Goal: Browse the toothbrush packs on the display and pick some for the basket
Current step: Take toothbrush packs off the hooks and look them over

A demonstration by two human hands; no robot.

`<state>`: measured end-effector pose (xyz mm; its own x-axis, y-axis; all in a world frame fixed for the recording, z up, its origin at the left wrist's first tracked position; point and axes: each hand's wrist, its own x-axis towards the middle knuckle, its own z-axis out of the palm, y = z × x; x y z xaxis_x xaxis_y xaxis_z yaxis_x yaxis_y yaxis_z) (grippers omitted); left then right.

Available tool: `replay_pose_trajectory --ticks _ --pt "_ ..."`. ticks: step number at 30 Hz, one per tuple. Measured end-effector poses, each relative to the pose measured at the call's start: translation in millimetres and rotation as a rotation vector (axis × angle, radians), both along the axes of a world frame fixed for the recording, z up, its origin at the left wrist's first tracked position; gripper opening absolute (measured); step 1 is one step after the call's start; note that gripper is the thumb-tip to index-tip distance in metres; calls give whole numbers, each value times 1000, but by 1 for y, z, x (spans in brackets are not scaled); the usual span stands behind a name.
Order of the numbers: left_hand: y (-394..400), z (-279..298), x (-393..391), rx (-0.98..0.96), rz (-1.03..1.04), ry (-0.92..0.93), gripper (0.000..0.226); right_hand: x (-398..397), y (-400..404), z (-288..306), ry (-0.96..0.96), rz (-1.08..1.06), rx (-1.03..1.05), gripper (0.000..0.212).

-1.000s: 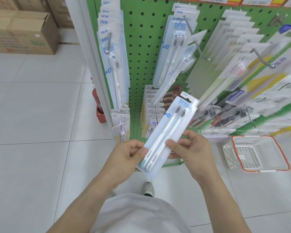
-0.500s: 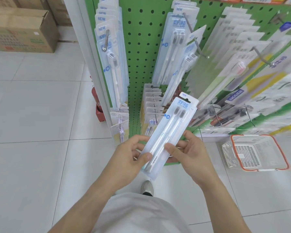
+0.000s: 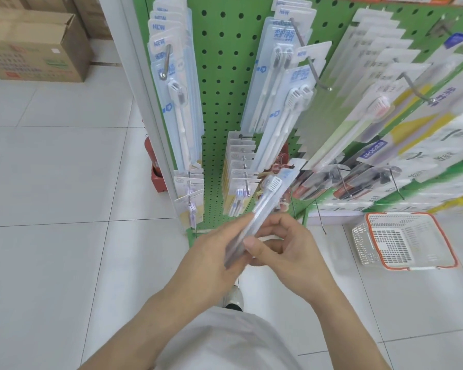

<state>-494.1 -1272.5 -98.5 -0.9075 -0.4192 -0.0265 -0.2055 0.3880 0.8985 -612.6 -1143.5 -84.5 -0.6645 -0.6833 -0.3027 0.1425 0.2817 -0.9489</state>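
The person stands before the green pegboard display (image 3: 219,108) and holds one toothbrush pack (image 3: 254,217) in both hands, near the middle of the frame. The pack is turned almost edge-on, so its printed face cannot be read. The white brush head shows at its upper end, just in front of the lower hooks. The left hand (image 3: 214,252) has its fingers curled around the left edge of the pack. The right hand (image 3: 281,249) pinches the right edge, with the thumb laid on the front.

The white basket with an orange rim (image 3: 409,241) stands on the floor at the lower right of the frame, well apart from the hands. As far as I can see through its mesh, there is nothing in it. So I judge the task is at an early stage: one pack is taken off the display and is being examined, but no pack is placed in the basket yet.

About the writing: the packs hanging at the upper left carry the word "NEW" in blue (image 3: 158,26). A dark label at the right reads "FROG" (image 3: 375,150). The twin packs on the middle hook have blue Chinese characters (image 3: 284,35), too blurred for me to read with certainty. A cardboard box (image 3: 35,49) stands on the floor at the upper left; its print is not legible.
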Motion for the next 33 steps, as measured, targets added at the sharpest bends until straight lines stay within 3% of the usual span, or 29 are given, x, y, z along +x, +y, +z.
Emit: replay_pose_trajectory --ticks 3,8,11,15,21,27,33 --pt "-11 3 2 66 15 -20 42 -10 4 6 34 9 19 38" --pt "-20 5 6 255 -42 -97 34 -29 7 6 321 -326 119 35" --pt "-25 7 9 307 -88 -127 28 -33 9 9 264 -358 19 52" --pt "-28 6 10 247 -114 -219 19 -29 7 11 126 -307 -129 50" --pt "-24 6 10 119 42 -262 13 -23 4 8 193 -360 -97 25" --pt "-26 5 12 132 -18 -265 18 -18 0 3 373 -403 114 35" --pt "-30 5 16 25 -3 -299 29 -27 4 1 256 -497 40 17"
